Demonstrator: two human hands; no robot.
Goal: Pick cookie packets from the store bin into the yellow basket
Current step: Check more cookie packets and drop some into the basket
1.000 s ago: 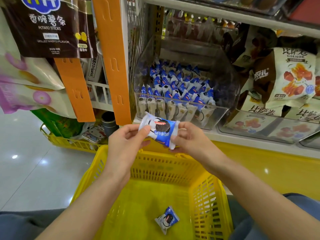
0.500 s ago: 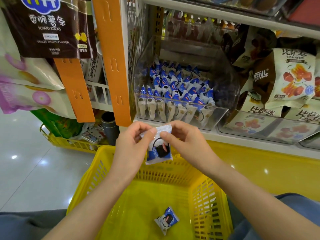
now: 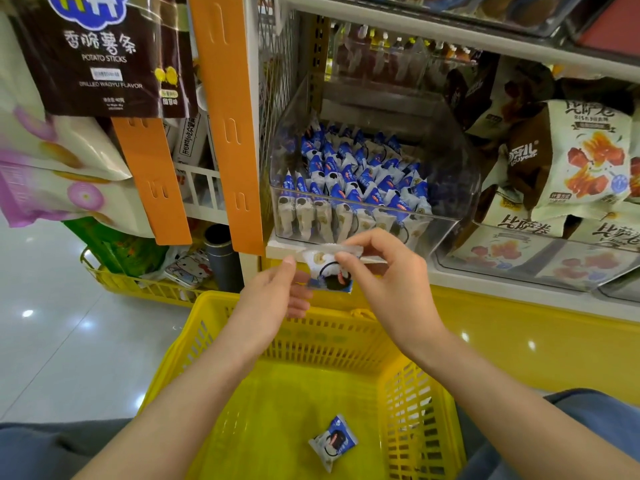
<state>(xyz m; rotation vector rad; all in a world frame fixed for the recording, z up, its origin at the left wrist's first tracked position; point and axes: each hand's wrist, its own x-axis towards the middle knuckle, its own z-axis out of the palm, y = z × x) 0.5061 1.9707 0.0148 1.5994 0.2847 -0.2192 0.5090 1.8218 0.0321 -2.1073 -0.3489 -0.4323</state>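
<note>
Both hands hold one blue-and-white cookie packet [image 3: 329,270] upright above the far rim of the yellow basket [image 3: 415,403]. My right hand [image 3: 388,289] pinches its top seam, and my left hand [image 3: 270,299] pinches its lower left edge. A second cookie packet [image 3: 332,441] lies on the basket floor near the right wall. Just behind the hands, the clear store bin [image 3: 450,161] on the shelf holds several rows of the same packets [image 3: 353,178].
Orange hanging strips [image 3: 225,116] and snack bags [image 3: 100,53] hang at the left. Bagged snacks [image 3: 585,154] fill clear bins on the right. A smaller yellow basket [image 3: 138,285] with goods stands on the tiled floor at the left. A white shelf edge [image 3: 502,282] runs behind the hands.
The packet was turned from lying flat between my hands to hanging upright. My right hand shifted to its top seam, and the left slid to the lower edge.
</note>
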